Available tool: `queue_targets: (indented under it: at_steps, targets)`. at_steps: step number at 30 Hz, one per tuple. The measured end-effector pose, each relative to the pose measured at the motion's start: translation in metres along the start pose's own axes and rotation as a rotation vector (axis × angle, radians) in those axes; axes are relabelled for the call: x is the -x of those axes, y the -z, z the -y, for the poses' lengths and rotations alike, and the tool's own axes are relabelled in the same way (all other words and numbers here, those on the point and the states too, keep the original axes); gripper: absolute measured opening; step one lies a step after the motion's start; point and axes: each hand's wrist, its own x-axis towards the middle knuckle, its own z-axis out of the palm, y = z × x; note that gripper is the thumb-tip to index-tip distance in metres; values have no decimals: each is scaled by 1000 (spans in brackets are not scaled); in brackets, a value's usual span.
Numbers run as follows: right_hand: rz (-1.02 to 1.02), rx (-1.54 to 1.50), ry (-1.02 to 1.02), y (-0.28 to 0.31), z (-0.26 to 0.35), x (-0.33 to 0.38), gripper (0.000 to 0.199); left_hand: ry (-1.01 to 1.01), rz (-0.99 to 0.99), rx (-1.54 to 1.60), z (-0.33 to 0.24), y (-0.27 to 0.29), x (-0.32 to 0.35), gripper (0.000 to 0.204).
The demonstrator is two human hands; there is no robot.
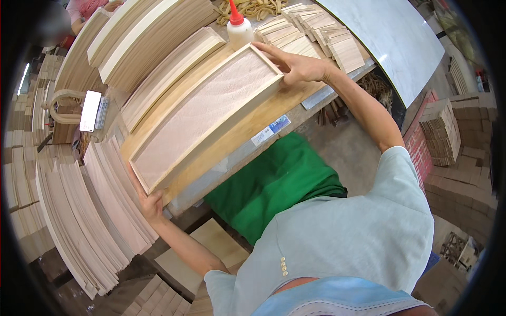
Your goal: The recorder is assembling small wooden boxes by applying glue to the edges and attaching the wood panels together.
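A long, shallow wooden tray lay slantwise over the yellowish board on the desk, its hollow side facing up; whether it rested flat there could not be told. Its long axis ran from the person's near left to the far right, one short end toward each side. The left hand was curled around the near left end, fingers along the outside and thumb by the front corner. The right hand was partly spread across the far right end, forefinger reaching to the back corner and thumb by the front one. A white bottle with a red cap stood just beyond that end, near thin wood pieces.
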Motion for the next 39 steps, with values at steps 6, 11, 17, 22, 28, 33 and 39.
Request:
queue_targets:
  at_steps: [6, 11, 17, 22, 28, 33, 39]
  targets:
    - [55, 139, -78, 15, 2, 3, 109, 81, 4, -232, -11, 7, 4, 112]
    - [13, 350, 27, 30, 26, 9, 113, 61, -11, -467, -35, -17, 10, 112]
    - [36, 725, 139, 20, 34, -9, 116, -44, 128, -1337, -64, -69, -19, 114]
    - [31, 752, 136, 18, 33, -13, 113, -7, 175, -1372, -57, -63, -28, 114]
    - [26, 811, 158, 21, 29, -15, 111, 18, 153, -1371, -54, -64, -27, 117]
    - [-62, 689, 206, 33, 31, -15, 94, -5, 162, -1378, -55, -62, -26, 119]
    - [-785, 816, -48, 128, 12, -76, 35, -108, 43, -1301, -62, -52, -13, 114]
